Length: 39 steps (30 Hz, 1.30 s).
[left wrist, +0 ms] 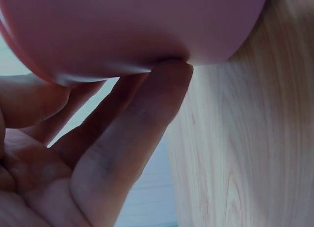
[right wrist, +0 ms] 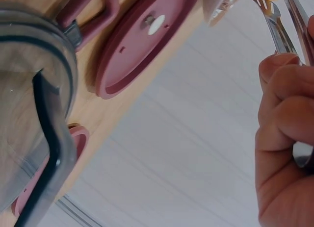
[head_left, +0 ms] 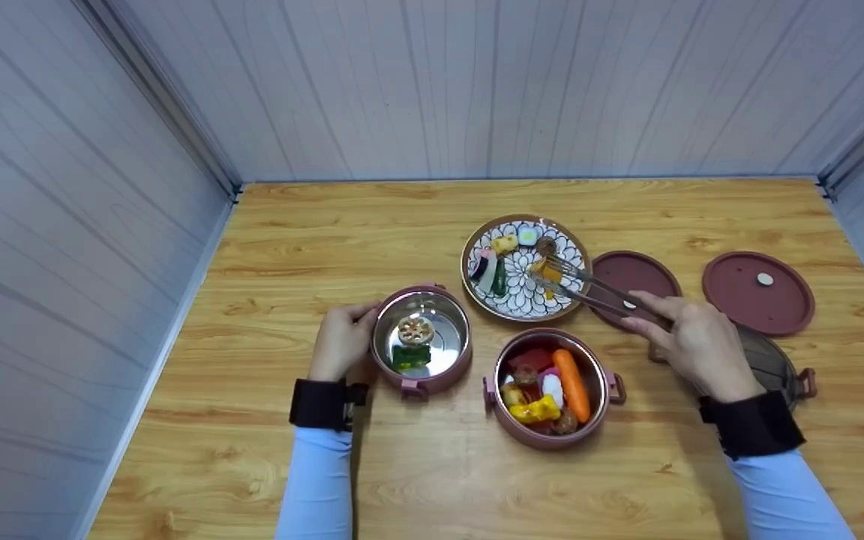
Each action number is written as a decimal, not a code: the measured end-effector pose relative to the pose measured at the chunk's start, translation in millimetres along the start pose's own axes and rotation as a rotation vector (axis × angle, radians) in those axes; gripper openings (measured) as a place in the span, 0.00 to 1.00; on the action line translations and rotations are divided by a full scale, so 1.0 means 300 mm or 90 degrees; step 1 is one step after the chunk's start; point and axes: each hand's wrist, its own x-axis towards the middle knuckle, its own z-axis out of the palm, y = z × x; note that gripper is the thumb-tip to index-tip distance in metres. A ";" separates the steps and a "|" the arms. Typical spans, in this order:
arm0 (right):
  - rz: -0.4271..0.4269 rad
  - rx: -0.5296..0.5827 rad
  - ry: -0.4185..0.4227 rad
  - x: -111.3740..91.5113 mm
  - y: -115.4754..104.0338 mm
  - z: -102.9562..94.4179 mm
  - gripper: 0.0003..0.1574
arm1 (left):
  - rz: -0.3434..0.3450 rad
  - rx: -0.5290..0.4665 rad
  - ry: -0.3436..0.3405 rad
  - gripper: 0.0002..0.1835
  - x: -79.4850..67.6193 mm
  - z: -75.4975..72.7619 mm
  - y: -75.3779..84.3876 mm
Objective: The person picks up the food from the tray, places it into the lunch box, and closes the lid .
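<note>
In the head view, my left hand point(head_left: 340, 343) rests against the outer left side of a pink steel-lined pot point(head_left: 460, 369). Its fingertips point(left wrist: 169, 77) touch the wall in the left wrist view. Inside that pot lie a lotus root slice point(head_left: 415, 330) and a dark green piece point(head_left: 410, 358). My right hand point(head_left: 702, 346) grips metal tongs point(head_left: 603, 289), whose tips are around an orange-yellow food piece point(head_left: 550, 271) at the patterned plate point(head_left: 520, 298). Whether that piece is off the plate, I cannot tell. The right wrist view shows curled fingers point(right wrist: 284, 109) on the tongs.
A second pink pot point(head_left: 552, 441) holds a carrot point(head_left: 572, 384) and several other foods. Two dark red lids point(head_left: 646, 276) point(head_left: 747, 300) lie at the right, near a clear lidded pot or glass lid point(head_left: 766, 360) partly under my right arm. Several foods sit on the plate's left and back.
</note>
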 end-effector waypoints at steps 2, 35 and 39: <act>-0.007 0.003 0.009 -0.006 -0.011 -0.005 0.29 | -0.003 -0.004 -0.001 0.13 -0.001 0.000 0.000; -0.551 -0.303 -0.009 0.220 -0.496 -0.008 0.08 | -0.002 -0.013 0.001 0.13 0.000 -0.002 0.008; -0.586 -0.368 -0.037 0.251 -0.549 0.003 0.07 | -0.005 -0.017 -0.003 0.13 0.002 0.000 0.010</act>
